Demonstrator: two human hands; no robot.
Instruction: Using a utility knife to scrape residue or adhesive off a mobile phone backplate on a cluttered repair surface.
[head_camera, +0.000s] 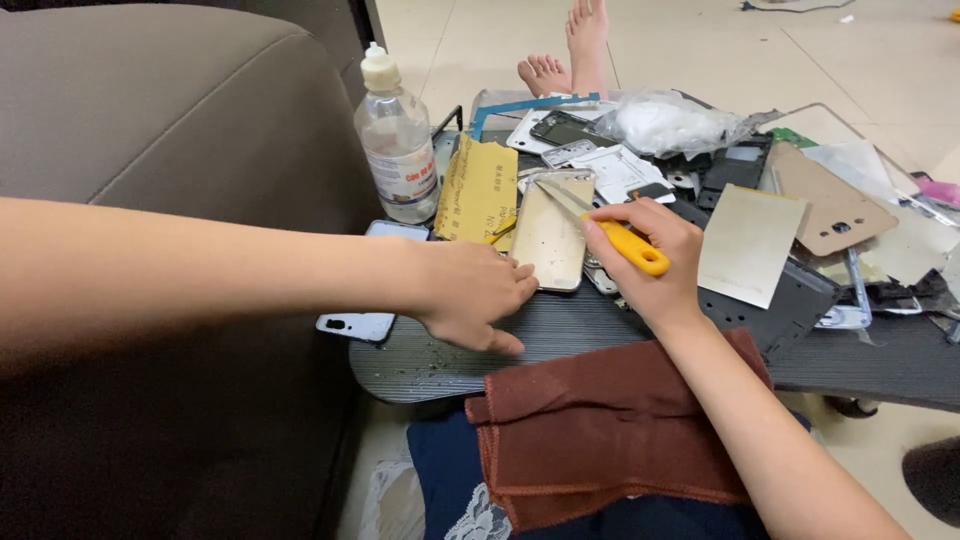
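While both hands work at the near-left edge of the clutter, layout as follows:

Main thing: flat gold-coloured metal phone back cover, lying face-flat on the dark ribbed bench, just far of both hands.
Long axis: runs near-to-far, tilted a little to the right at the far end; near short edge points at the gap betw. the two hands.
Left hand: palm down on bench, fingers loosely spread, holding nothing; fingertips touch or nearly touch the cover's near-left corner, can't tell which.
Right hand: closed round a yellow-handled utility knife; metal blade reaches far-left across the cover's far-right part.
Nearer hand: about equal. Left sits at the near-left corner, right just beside the right long edge; the tool is already over the cover.
Left of cover: yellowish-brown sandpaper sheet leaning upright, then a clear plastic bottle w/ cream cap; pale phone partly under the left forearm.
Right of cover: cream card sheet, dark phone frames, tan phone back w/ holes.
Far: mixed phone parts, clear plastic bag of white stuff.
Near: rust-brown cloth draped over the lap, overlapping bench's near edge.
Far bkgd: another person's bare feet on tile floor, well apart from the work.
Left side: grey-brown sofa arm.
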